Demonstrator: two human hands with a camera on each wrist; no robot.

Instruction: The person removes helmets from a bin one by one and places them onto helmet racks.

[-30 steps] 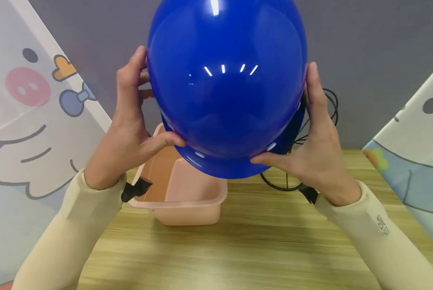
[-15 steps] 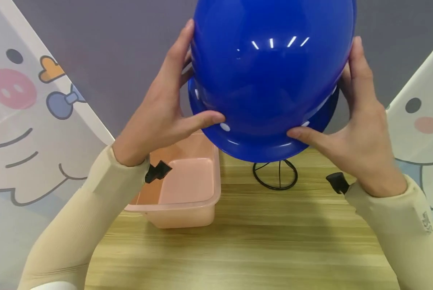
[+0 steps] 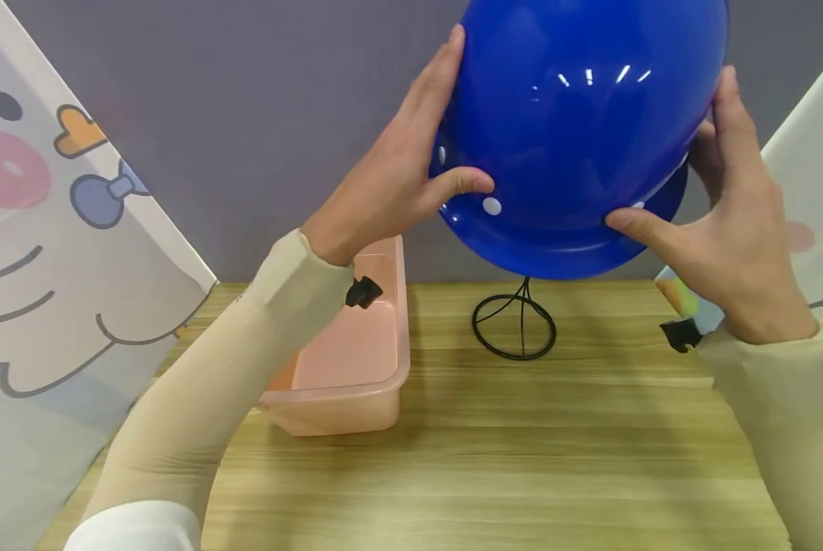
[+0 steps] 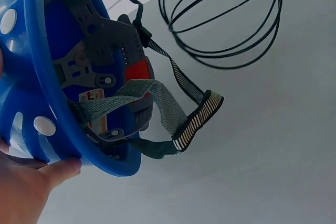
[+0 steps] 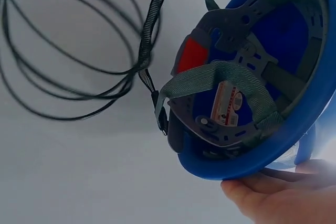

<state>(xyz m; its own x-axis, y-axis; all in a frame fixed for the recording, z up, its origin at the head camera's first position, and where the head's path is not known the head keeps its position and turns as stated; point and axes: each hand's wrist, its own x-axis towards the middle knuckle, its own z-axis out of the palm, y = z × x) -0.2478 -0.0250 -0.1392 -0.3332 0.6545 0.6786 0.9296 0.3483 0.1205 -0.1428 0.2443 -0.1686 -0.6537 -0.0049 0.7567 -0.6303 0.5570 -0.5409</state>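
Observation:
A glossy blue hard hat [image 3: 583, 130] is held up in the air at the upper right of the head view. My left hand [image 3: 400, 161] grips its left side, with the thumb by a white dot above the brim. On the opposite side, my right hand [image 3: 745, 229] holds it, thumb over the brim and fingers along the shell. Both wrist views look into the hat's underside, where a grey harness and a dangling chin strap [image 4: 165, 103] show. Below and behind the hat stands a black wire stand [image 3: 521, 357]; its wire cage [image 5: 63, 118] appears close to the strap.
A pink plastic basin [image 3: 342, 413] stands on the wooden table [image 3: 494, 459], left of the stand and partly behind my left forearm. Cartoon-printed panels [image 3: 32, 268] flank the table on both sides, and a grey wall [image 3: 246, 115] rises behind.
Both hands have carried the hard hat to the right and slightly up in the head view. It now sits above the wire stand, whose base has come into sight beneath it.

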